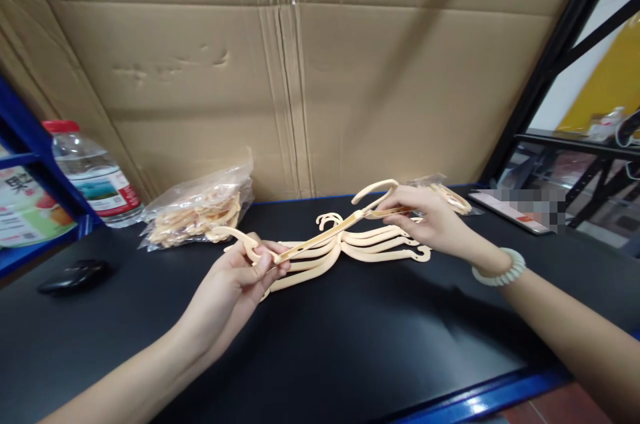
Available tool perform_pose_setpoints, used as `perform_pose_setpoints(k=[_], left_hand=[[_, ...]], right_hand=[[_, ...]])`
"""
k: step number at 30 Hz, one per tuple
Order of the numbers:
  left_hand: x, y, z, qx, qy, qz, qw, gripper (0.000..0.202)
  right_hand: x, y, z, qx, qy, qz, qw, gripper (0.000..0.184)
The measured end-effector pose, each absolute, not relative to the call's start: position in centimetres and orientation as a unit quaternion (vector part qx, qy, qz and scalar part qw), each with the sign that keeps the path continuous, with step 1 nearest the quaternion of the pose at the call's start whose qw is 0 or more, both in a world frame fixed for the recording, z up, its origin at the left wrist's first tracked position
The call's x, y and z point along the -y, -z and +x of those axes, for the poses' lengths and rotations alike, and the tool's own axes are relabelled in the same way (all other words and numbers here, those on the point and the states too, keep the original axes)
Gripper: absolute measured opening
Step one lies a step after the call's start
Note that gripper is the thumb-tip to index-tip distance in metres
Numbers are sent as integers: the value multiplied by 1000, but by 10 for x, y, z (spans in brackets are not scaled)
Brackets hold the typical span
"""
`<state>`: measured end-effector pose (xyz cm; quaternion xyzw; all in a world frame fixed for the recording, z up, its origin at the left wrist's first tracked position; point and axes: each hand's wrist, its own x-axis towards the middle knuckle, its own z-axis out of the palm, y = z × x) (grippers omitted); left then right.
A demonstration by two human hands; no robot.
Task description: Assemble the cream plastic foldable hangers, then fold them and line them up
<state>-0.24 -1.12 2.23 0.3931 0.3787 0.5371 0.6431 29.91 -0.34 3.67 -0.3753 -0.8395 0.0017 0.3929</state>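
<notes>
Both hands hold a cream plastic clothes hanger (320, 238) above the black table. Its left end is pinched between the thumb and fingers of my left hand (245, 277), where a curved hooked piece sticks up and out to the left. My right hand (425, 214) grips the other arm, just right of the large open hook; the fingers hide part of that arm. Several matching hangers (320, 269) lie on the table beneath and behind the held one, their arms fanned out to both sides and their hooks pointing to the back.
A clear plastic bag of cream hanger parts (195, 214) stands at the back left, near a water bottle (103, 174) and a black mouse (75, 276). Another bagged piece (453, 199) and a flat phone-like device (513, 211) lie back right. A cardboard sheet (200, 77) rises behind.
</notes>
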Motion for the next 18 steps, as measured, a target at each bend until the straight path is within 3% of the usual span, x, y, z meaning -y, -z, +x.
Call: perform_pose_setpoints(k=[18], left_hand=[[6, -19, -1, -418, -544, 414, 599, 22]], right_hand=[[2, -32, 297, 836, -24, -386, 390, 11]])
